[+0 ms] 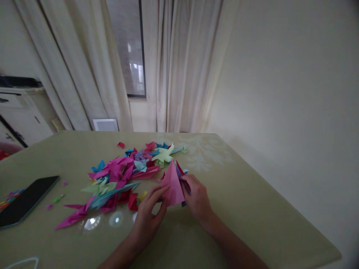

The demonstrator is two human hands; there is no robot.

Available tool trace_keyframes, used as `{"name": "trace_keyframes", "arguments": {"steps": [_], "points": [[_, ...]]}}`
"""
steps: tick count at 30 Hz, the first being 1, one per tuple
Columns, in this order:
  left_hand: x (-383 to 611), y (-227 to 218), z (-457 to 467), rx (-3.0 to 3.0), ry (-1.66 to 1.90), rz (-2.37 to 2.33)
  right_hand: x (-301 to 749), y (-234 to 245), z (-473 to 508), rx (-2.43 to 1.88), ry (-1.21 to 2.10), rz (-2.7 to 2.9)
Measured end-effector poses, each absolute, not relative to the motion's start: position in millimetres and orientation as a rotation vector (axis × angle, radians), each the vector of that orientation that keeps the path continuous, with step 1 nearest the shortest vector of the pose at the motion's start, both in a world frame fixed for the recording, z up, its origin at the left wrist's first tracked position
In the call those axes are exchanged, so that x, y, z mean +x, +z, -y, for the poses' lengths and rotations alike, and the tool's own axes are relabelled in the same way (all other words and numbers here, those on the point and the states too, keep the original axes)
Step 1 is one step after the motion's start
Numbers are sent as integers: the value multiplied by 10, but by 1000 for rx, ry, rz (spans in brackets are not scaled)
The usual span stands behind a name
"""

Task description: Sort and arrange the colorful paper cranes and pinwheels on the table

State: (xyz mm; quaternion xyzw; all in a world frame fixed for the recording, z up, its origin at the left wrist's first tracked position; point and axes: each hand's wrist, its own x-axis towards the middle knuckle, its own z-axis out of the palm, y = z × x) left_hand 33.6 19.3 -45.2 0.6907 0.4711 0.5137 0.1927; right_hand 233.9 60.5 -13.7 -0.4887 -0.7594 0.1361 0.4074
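A pink folded paper piece [174, 186], pointed at the top, is held upright between my two hands above the table. My left hand [150, 209] pinches its lower left side between thumb and fingers. On the other side, my right hand [198, 196] is closed round its right edge, together with dark blue and red folded paper [180, 171] behind it. My right fingertips are partly hidden by the paper. Just beyond and to the left lies a heap of folded paper pieces [120, 170] in magenta, light green, blue, purple and red.
A black phone or tablet [30, 198] lies at the left of the table [238, 209], beside small colourful bits [12, 196]. Tiny pink and green pieces [57, 199] are scattered nearby. Curtains [185, 67] and a white wall [294, 93] stand behind the table.
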Motion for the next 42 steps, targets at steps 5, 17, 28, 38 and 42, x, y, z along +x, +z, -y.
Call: {"name": "trace_keyframes", "arguments": {"steps": [5, 17, 28, 38, 42], "points": [[325, -551, -208, 2142, 1336, -1341, 2293, -37, -537, -1081, 489, 1883], [-227, -286, -529, 2368, 1101, -1783, 2398, 47, -593, -1106, 638, 2076], [-466, -421, -796, 2540, 472, -2096, 2325, -37, -535, -1238, 354, 2483], [-552, -497, -790, 2523, 1223, -1752, 2398, -93, -636, -1089, 237, 2012], [-441, -460, -701, 2441, 1480, -1553, 2424, -71, -648, -1012, 131, 1853]]}}
